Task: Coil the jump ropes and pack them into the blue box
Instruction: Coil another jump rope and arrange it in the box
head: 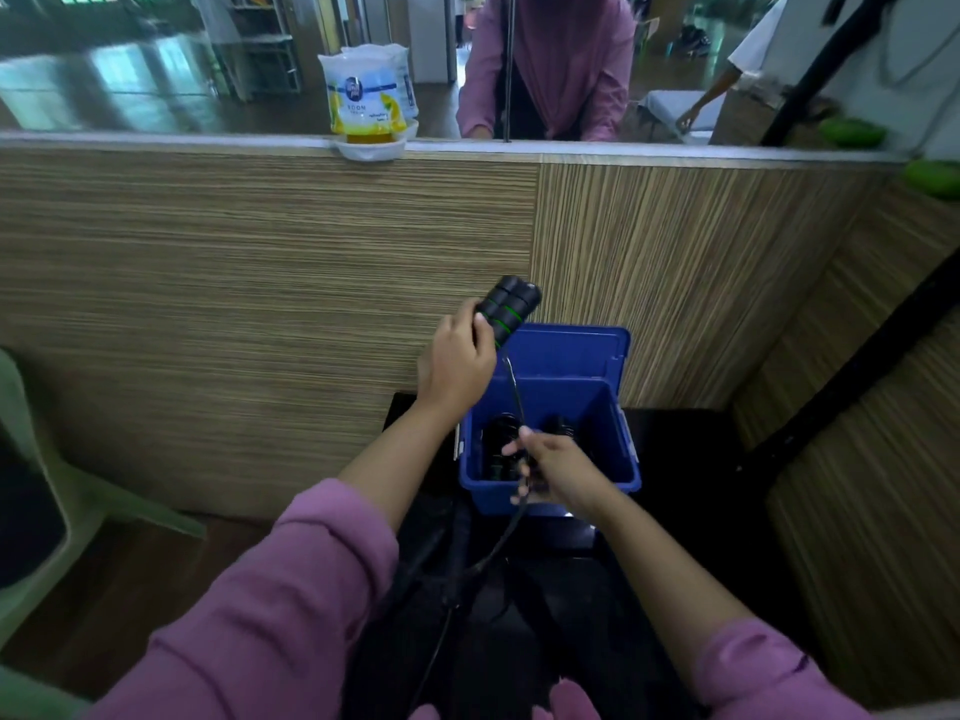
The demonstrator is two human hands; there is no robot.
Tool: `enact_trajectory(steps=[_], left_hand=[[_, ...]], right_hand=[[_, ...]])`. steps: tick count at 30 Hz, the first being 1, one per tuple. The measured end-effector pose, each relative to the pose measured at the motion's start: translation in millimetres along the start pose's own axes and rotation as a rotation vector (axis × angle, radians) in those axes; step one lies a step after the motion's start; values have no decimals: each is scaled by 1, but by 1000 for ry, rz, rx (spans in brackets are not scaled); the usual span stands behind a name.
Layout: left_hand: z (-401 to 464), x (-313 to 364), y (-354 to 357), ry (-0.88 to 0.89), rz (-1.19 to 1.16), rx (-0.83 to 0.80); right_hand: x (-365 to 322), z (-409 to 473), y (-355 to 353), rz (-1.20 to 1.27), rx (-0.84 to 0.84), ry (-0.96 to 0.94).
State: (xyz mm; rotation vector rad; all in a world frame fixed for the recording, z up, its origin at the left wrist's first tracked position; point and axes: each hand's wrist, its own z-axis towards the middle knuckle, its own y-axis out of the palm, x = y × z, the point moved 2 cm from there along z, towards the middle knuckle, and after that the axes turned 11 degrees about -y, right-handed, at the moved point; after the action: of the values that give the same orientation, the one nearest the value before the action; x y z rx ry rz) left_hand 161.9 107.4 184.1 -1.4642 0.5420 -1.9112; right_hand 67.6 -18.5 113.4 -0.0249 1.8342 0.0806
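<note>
Left hand [457,363]: raised above the far left corner of the blue box [550,491], fingers curled round the lower ends of two black handles [511,311] with green rings, which are held side by side and tilted up and to the right.

Right hand [556,467]: held over the near part of the box opening, thumb and fingers pinched on a thin black rope [514,387]. The rope is seen running from the handles down to this hand, then past the front wall of the box and down towards the dark floor area [519,615] between the person's arms.

Blue box: plastic, open-topped, with its lid [571,350] stood up behind it against the wood-grain panel [260,283]. It is set on a dark surface whose nature cannot be told. Dark coiled items [501,444] are seen inside at the bottom; their details are too dim to make out.

Sleeves [291,605]: pink-purple, pushed up both forearms.

Ledge [156,140]: runs along the top of the panel. A white bowl [371,148] with a clear printed bag [366,90] of yellow liquid is placed on it. Two green round objects [860,132] are seen at the far right.

Second person [550,70]: in pink clothing, stood beyond the ledge.

Green plastic chair [31,459]: at the left edge.
</note>
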Motion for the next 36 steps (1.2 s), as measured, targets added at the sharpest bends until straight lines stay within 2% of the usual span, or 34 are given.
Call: enact_trajectory(steps=[2,4,5,8,11,14,19,22,24,27,31,34,36], left_hand=[[3,-9,-1,-42,76,26],[1,-16,0,-94,128,42],[1,-20,1,-131,131,47],[-1,-24,7,-209,162,53],[-4,-28,12,-222,229,35],[-11,-36,14,-162,313,-10],[-29,-45,23,68,450,-69],[-45,-43,31,313,519,-110],[-53,-42,34,437,528,-176],[-62,-39,34,571,440,-255],[-70,-39,35,738,323,-280],[-73,-35,31,798,300,-247],[-75,-33,28,791,251,-194]], right_hand=[[-1,-3,9,-16,127,-69],[-1,-4,11,-277,204,-171],[-2,-5,12,-476,191,-246],[-3,-14,24,-955,-15,-401],[-20,-20,34,-1142,-75,-480],[-46,-21,24,-1245,27,-571],[-78,-16,-5,-1266,91,-634],[-84,-8,-20,-1234,18,-644],[-82,0,-33,-1110,-82,-635],[-74,14,-53,-921,-185,-585],[-64,24,-67,-841,-275,-503],[-61,27,-78,-668,-310,-406],[-56,27,-89,-566,-264,-345]])
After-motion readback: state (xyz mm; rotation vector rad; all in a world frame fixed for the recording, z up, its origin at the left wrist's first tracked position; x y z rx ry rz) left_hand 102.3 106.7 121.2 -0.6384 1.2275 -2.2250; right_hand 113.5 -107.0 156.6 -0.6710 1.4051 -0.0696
